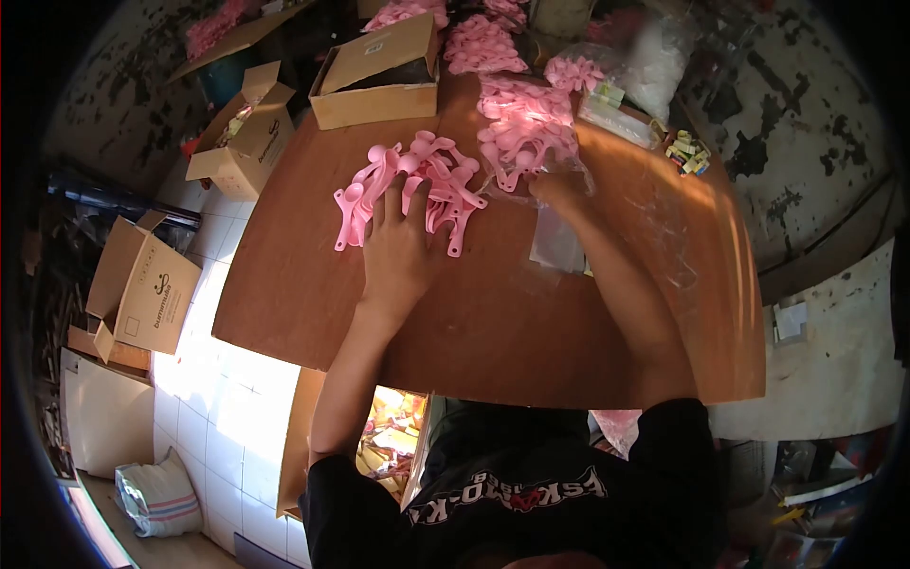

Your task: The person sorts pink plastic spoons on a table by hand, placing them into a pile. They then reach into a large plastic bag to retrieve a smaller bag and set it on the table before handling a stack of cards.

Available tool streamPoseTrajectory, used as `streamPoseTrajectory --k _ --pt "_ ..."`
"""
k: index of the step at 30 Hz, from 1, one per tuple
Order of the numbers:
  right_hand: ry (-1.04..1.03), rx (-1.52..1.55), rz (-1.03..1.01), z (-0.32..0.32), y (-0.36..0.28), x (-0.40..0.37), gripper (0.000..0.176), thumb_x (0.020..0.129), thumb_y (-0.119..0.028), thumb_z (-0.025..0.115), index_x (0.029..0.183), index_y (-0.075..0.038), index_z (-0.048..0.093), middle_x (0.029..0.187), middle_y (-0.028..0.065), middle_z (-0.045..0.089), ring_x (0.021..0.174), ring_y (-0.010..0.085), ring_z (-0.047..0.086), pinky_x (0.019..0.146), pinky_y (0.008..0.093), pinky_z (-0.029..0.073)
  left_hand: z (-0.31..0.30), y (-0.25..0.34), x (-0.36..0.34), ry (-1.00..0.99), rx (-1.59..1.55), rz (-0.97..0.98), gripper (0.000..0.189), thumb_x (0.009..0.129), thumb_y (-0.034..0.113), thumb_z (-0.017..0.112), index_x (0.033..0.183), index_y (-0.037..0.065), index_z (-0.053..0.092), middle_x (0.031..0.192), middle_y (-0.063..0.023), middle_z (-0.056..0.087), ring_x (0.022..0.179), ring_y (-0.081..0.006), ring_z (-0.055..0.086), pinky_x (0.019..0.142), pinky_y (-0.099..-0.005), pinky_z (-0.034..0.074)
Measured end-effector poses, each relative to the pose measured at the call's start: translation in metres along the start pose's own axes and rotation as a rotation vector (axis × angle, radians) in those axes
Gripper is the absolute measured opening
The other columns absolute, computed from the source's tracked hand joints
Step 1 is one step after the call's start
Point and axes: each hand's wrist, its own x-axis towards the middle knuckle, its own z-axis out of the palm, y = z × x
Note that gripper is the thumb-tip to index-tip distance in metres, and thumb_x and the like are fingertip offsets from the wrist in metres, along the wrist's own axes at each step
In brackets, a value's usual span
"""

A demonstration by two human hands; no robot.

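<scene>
My left hand [398,237] rests on the near side of a loose pile of pink plastic spoons [444,180] on the brown table [474,322]. Its fingers are spread and reach into the pile. Farther right, my right hand [557,192] is at the near edge of a clear plastic bag filled with pink spoons [524,123]. The fingers there are bent together at the bag's edge, and the fingertips are partly hidden. Just below that hand lie clear flat plastic bags [557,242].
An open cardboard box [374,104] stands at the table's back left. More bagged pink spoons [482,45] lie behind. Small yellow packets [687,154] sit at the back right. Cardboard boxes [156,294] stand left of the table; another box with colourful packets [393,427] is below its front edge.
</scene>
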Motion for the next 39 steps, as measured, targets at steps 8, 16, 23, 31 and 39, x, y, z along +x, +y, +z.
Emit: streamPoseTrajectory --k 8,16,23,31,39 --pt "0.020 0.098 -0.052 0.024 0.011 0.012 0.052 0.075 -0.017 0.066 0.122 -0.002 0.049 0.108 0.0234 0.062 0.102 0.0441 0.059 0.089 0.0503 0.046 -0.036 0.038 -0.021 -0.217 -0.172 -0.022 0.051 0.079 0.022 0.072 0.122 0.003 0.052 0.125 -0.0226 0.048 0.109 -0.0399 0.051 0.088 -0.0479 0.046" --pt "0.051 0.126 -0.192 -0.017 -0.008 -0.032 0.023 0.082 -0.006 0.052 0.102 0.003 0.058 0.092 0.0254 0.063 0.088 0.0399 0.065 0.072 0.0477 0.053 -0.020 0.062 -0.038 -0.270 -0.444 -0.116 0.052 0.079 0.018 0.074 0.124 0.004 0.053 0.130 -0.0203 0.048 0.119 -0.0394 0.050 0.095 -0.0439 0.045" --pt "0.234 -0.016 -0.307 -0.041 -0.020 -0.086 0.021 0.081 -0.007 0.057 0.096 0.005 0.064 0.107 0.0284 0.055 0.086 0.0349 0.065 0.070 0.0427 0.055 0.015 0.068 -0.045 -0.439 -0.844 -0.310 0.051 0.086 0.025 0.068 0.129 0.004 0.050 0.130 -0.0186 0.051 0.122 -0.0316 0.049 0.101 -0.0411 0.041" --pt "0.007 0.868 -0.296 -0.091 -0.021 -0.165 0.040 0.079 0.005 0.050 0.116 -0.004 0.062 0.094 0.0185 0.059 0.077 0.0261 0.064 0.065 0.0342 0.051 0.042 0.098 -0.033 -0.641 -1.817 -1.226 0.052 0.094 0.048 0.052 0.127 0.008 0.050 0.119 -0.0081 0.056 0.113 -0.0191 0.052 0.095 -0.0359 0.042" --pt "-0.172 0.982 -0.322 -0.093 -0.021 -0.206 0.048 0.085 0.003 0.053 0.131 -0.006 0.046 0.111 0.0170 0.062 0.088 0.0232 0.066 0.074 0.0307 0.052 0.058 0.110 -0.048 -0.174 -1.993 -1.162 0.034 0.100 0.027 0.037 0.127 0.009 0.047 0.117 -0.0068 0.057 0.108 -0.0209 0.054 0.097 -0.0383 0.043"
